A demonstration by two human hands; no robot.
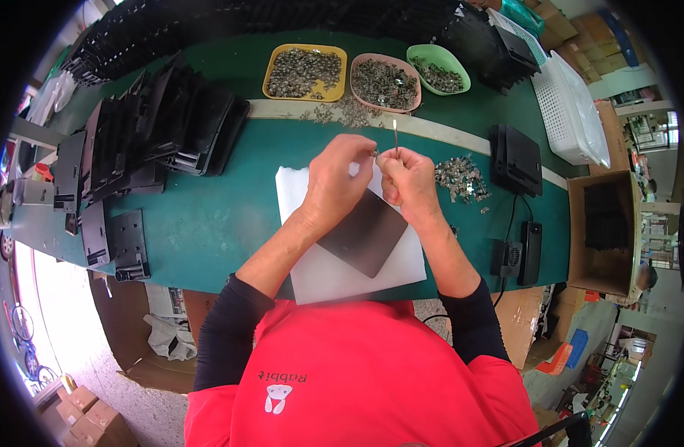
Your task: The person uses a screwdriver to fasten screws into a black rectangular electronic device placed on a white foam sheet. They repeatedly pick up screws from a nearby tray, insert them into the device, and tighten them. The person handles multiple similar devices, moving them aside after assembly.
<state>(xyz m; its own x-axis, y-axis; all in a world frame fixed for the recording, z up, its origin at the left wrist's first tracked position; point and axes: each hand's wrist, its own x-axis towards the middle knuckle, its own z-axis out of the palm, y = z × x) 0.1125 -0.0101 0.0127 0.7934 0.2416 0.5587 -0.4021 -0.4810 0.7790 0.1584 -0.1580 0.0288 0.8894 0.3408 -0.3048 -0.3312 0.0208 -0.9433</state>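
Both my hands meet above a dark flat panel [368, 237] on a white foam sheet [360, 289]. My left hand [336, 182] is closed in a pinch on a small metal piece [374, 153], whose exact kind is too small to make out. Close beside it, my right hand [411, 182] grips a thin dark stick with a pale tip [395, 128], which points up and away from me. To the right of that hand lies a loose pile of small shiny metal parts [461, 179] on the green tabletop [200, 246].
A yellow tray [269, 71], a pink tray [354, 68] and a green tray [410, 54] of small parts stand at the back. Black panels [148, 123] are stacked left. At right are a black device [515, 160], a white basket [569, 112] and a cardboard box [632, 231].
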